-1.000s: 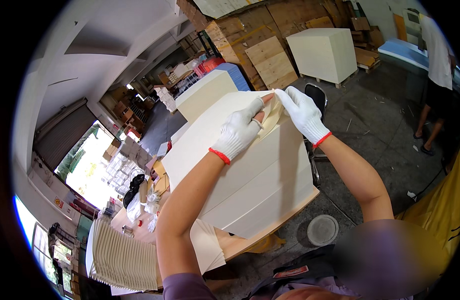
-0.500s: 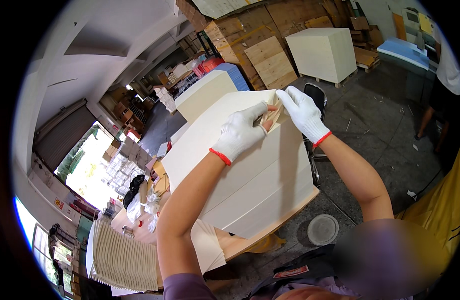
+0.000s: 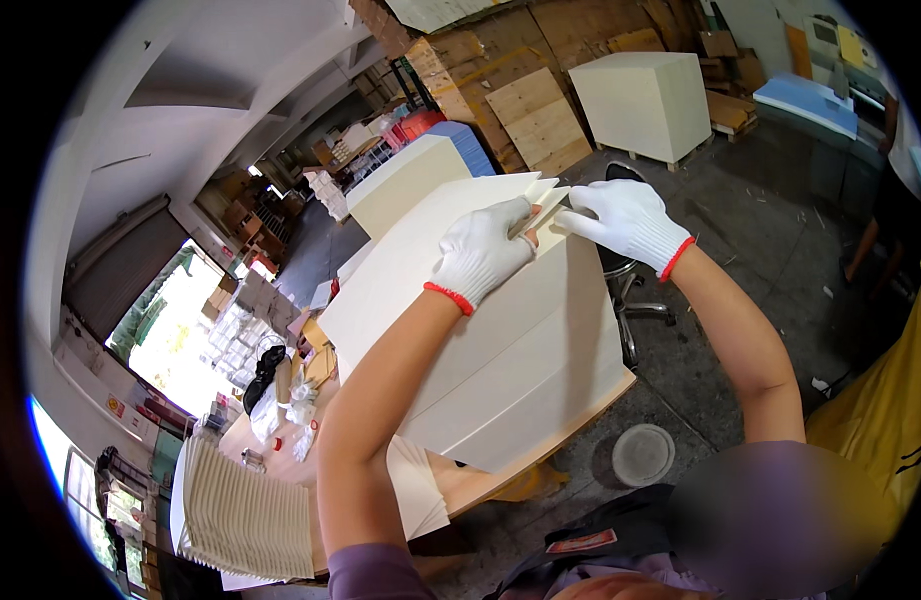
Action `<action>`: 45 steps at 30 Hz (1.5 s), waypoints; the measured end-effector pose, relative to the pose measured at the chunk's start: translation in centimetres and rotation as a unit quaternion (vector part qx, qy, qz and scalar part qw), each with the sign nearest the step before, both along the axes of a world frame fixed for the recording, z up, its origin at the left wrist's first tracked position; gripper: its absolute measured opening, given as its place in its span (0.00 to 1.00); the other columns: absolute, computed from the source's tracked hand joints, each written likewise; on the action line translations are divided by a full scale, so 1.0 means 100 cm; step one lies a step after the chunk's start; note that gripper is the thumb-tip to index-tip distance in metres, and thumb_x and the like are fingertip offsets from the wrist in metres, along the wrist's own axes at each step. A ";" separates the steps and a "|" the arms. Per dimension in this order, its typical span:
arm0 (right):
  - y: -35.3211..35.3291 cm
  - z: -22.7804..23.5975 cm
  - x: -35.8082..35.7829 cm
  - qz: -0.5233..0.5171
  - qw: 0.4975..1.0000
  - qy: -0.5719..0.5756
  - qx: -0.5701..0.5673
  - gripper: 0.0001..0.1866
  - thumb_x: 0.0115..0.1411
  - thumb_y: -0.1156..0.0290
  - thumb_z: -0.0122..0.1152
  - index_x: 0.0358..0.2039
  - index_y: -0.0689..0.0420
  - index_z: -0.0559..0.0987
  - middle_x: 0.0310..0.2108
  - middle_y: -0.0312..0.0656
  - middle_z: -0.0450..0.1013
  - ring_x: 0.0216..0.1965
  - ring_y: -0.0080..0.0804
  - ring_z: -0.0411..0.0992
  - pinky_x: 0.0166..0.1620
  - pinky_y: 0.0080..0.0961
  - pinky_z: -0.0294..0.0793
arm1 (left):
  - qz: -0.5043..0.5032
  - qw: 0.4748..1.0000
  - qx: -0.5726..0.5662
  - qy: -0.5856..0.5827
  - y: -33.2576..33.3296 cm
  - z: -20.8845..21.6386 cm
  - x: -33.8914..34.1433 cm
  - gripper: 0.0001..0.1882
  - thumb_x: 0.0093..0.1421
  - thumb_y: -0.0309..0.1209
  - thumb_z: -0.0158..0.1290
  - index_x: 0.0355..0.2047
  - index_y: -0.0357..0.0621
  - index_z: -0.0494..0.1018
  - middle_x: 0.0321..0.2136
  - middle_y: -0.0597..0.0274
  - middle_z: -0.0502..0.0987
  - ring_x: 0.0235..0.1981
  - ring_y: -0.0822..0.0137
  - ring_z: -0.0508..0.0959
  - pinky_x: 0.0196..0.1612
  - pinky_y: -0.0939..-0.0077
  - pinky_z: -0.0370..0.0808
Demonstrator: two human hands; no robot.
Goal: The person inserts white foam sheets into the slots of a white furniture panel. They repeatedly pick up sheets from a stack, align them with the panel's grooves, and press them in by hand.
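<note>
A tall stack of cream-white board sheets [image 3: 421, 290] stands before me. My left hand [image 3: 486, 245], in a white knit glove with a red cuff and bare fingertips, is closed on a few lifted sheets [image 3: 546, 208] at the stack's right corner. The corners of these sheets fan apart. My right hand [image 3: 631, 225], gloved the same way, is just right of those corners. Its thumb and fingers are apart at the sheet edges; whether they touch is hard to tell.
The stack rests on a wooden table [image 3: 481, 492]. A fanned pile of cream boards [image 3: 246, 515] lies front left. Behind the stack's right side is a black swivel chair [image 3: 641, 305]. A round grey lid or bucket [image 3: 643, 455] sits on the floor. A person [image 3: 896, 190] stands far right.
My right hand has moved slightly right and down, its thumb and fingers now spread. The sheet corners stand more visibly apart. My left hand stays on the sheets.
</note>
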State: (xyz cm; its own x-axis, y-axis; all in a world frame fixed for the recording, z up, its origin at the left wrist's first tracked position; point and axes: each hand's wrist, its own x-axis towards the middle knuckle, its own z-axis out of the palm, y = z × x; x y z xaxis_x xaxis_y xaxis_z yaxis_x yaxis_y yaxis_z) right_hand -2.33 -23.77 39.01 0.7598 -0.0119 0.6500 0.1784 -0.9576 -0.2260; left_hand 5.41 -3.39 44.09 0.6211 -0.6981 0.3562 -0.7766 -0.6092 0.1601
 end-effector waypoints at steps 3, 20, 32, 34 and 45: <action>-0.002 0.005 0.006 0.013 0.998 -0.040 -0.042 0.23 0.67 0.46 0.48 0.33 0.54 0.78 0.28 0.45 0.75 0.32 0.44 0.75 0.35 0.37 0.71 | 0.033 0.999 0.039 -0.016 -0.009 0.005 -0.007 0.19 0.60 0.36 0.53 0.52 0.55 0.77 0.40 0.52 0.83 0.41 0.54 0.82 0.44 0.60 0.76; 0.023 -0.019 0.027 0.095 0.924 -0.090 0.359 0.30 0.70 0.43 0.42 0.32 0.60 0.73 0.25 0.52 0.69 0.31 0.52 0.71 0.38 0.40 0.67 | -0.033 0.980 -0.062 0.185 0.012 0.013 -0.019 0.22 0.61 0.36 0.60 0.55 0.46 0.75 0.41 0.60 0.81 0.36 0.71 0.77 0.42 0.74 0.74; 0.024 -0.019 0.028 0.073 0.932 -0.081 0.346 0.28 0.69 0.43 0.44 0.32 0.60 0.71 0.26 0.56 0.69 0.32 0.56 0.70 0.37 0.41 0.67 | -0.050 0.983 -0.037 0.171 0.011 0.009 -0.006 0.19 0.65 0.30 0.54 0.57 0.48 0.72 0.34 0.64 0.77 0.36 0.74 0.73 0.42 0.75 0.73; 0.022 -0.021 0.028 0.072 0.931 -0.086 0.347 0.28 0.69 0.44 0.45 0.32 0.60 0.71 0.26 0.56 0.69 0.32 0.56 0.70 0.36 0.41 0.66 | -0.021 0.976 -0.039 0.212 0.005 0.013 -0.020 0.18 0.65 0.30 0.55 0.55 0.46 0.73 0.31 0.65 0.76 0.34 0.75 0.73 0.41 0.75 0.73; 0.025 -0.017 0.027 0.057 0.929 -0.073 0.358 0.28 0.68 0.44 0.45 0.32 0.60 0.72 0.27 0.56 0.70 0.33 0.57 0.71 0.37 0.43 0.67 | -0.077 0.980 -0.063 0.171 0.010 0.009 -0.013 0.17 0.67 0.31 0.50 0.55 0.47 0.73 0.30 0.62 0.76 0.32 0.74 0.73 0.40 0.75 0.73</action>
State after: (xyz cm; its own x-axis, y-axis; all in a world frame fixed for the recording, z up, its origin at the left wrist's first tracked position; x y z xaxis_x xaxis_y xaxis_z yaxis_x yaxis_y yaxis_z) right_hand 0.35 -21.26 37.28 0.6864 -0.4059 0.6034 0.3481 -0.5451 -0.7627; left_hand 4.08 -2.43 45.02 0.6105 -0.7566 0.2342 -0.7452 -0.4484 0.4936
